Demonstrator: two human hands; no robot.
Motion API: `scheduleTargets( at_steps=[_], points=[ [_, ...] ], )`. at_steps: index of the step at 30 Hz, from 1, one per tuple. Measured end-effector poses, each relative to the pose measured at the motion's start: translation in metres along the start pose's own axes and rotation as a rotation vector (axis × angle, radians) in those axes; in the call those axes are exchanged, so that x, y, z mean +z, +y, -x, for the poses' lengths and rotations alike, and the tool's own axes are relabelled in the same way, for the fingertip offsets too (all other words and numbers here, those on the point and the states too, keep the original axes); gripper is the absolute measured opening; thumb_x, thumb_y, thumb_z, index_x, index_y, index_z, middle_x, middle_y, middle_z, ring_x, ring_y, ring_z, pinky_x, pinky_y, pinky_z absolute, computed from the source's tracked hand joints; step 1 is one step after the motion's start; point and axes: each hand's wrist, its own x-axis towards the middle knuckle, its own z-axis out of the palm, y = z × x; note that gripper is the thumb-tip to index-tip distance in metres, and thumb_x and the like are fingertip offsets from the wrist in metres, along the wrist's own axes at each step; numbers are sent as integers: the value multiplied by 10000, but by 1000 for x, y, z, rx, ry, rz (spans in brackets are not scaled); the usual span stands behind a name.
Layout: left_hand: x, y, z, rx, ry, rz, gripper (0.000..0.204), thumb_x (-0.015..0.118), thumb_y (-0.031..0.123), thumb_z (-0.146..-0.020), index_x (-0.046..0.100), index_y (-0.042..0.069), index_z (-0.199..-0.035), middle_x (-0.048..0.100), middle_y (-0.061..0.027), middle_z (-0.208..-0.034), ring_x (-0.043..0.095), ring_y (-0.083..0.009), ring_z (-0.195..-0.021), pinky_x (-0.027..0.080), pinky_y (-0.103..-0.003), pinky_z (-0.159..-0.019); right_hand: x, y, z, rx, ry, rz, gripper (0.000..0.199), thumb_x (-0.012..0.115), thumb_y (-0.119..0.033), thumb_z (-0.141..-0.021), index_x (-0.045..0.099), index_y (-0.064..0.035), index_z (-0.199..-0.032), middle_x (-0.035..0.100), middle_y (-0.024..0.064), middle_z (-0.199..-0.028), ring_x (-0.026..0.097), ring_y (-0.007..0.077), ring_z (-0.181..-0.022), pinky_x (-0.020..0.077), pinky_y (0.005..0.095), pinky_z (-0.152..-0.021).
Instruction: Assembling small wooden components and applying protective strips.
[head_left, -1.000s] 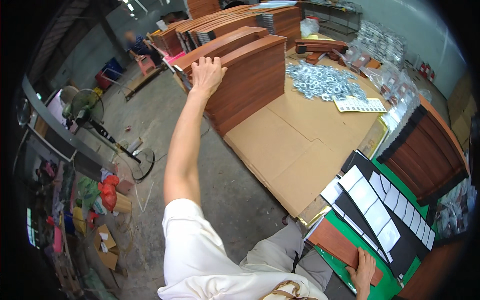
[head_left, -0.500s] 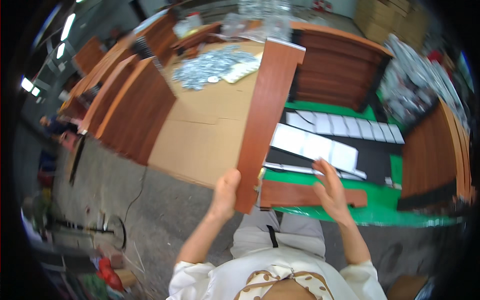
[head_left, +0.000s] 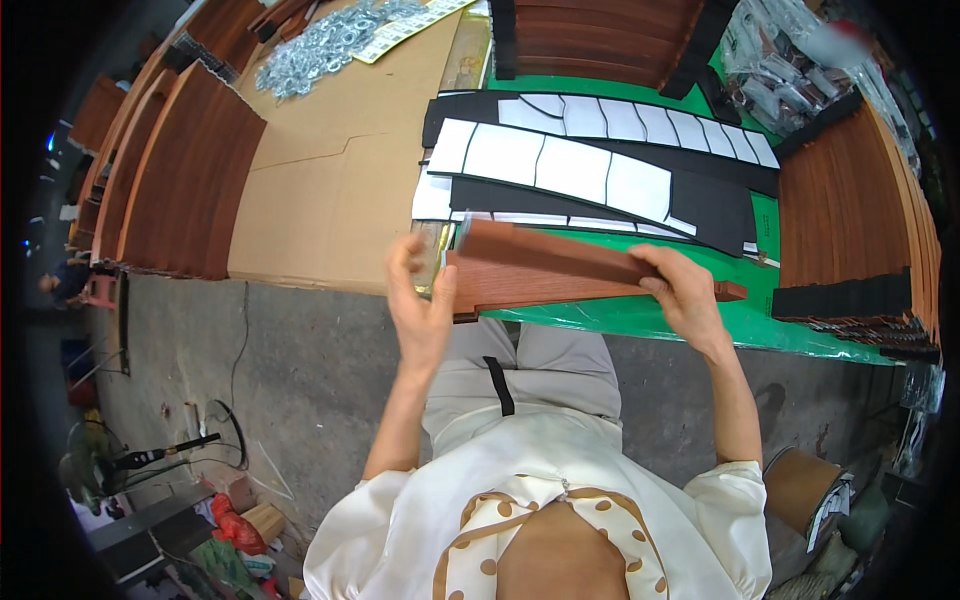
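Note:
A reddish-brown wooden board (head_left: 545, 248), blurred by motion, lies crosswise in front of me, partly over a similar board (head_left: 540, 285) at the table's front edge. My right hand (head_left: 690, 300) is closed on the upper board's right end, thumb and fingers pinching it. My left hand (head_left: 420, 310) is open beside the boards' left ends, its fingers spread and slightly smeared; whether its thumb touches the wood I cannot tell. Just beyond lie black strips faced with white panels (head_left: 570, 175).
Tall stacks of brown boards stand at the left (head_left: 185, 180) and right (head_left: 850, 210), with an upright panel (head_left: 600, 45) behind. Flat cardboard (head_left: 320, 200) carries a heap of small metal parts (head_left: 325, 50). Plastic-wrapped parts (head_left: 790, 80) lie at the back right, on a green-covered table (head_left: 640, 325).
The board has swung from pointing away from me to lying crosswise. My right hand has taken hold of its end, and my left hand has let go. The view has tilted down.

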Motion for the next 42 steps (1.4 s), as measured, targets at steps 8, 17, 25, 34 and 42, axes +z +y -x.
scheduleTargets(
  at_steps=[8, 17, 25, 34, 42],
  points=[
    [-19, -25, -17, 180, -353, -202, 310, 678, 53, -763, 617, 36, -1067, 633, -126, -984, 578, -294, -893, 442, -368, -802, 18, 14, -10, -196, -187, 265, 336, 653, -29, -745, 593, -78, -1072, 645, 76, -949, 609, 268, -846, 466, 373, -737],
    [-23, -20, -31, 182, -497, -125, 330, 687, 28, -744, 608, 14, -1064, 635, -136, -1012, 605, -284, -934, 469, -343, -806, 0, 0, -28, -123, -299, 262, 417, 663, -113, -764, 562, -63, -1166, 587, 129, -1113, 541, 289, -1050, 442, 383, -875],
    [-37, -37, -64, 7, -456, 42, 307, 584, 214, -884, 612, -23, -1077, 640, -124, -1072, 588, -229, -1027, 424, -343, -915, -39, 64, -51, 203, 53, 420, 91, 604, -87, -809, 662, -52, -870, 639, 91, -893, 615, 295, -826, 481, 380, -697],
    [73, 6, -142, 702, -977, -409, 240, 640, 77, -790, 655, 92, -1029, 621, -96, -1121, 566, -272, -1045, 431, -379, -871, -58, 120, -44, 61, -131, 607, 201, 701, -86, -709, 618, -51, -889, 584, 77, -892, 592, 281, -855, 493, 391, -730],
    [132, -15, -151, 830, -1212, -488, 288, 662, 64, -741, 673, 112, -1024, 618, -60, -1148, 557, -253, -1074, 470, -364, -885, -59, 141, -57, -183, -332, 741, 135, 655, -71, -699, 530, -27, -725, 569, 111, -769, 610, 285, -770, 519, 371, -635]
  ],
)
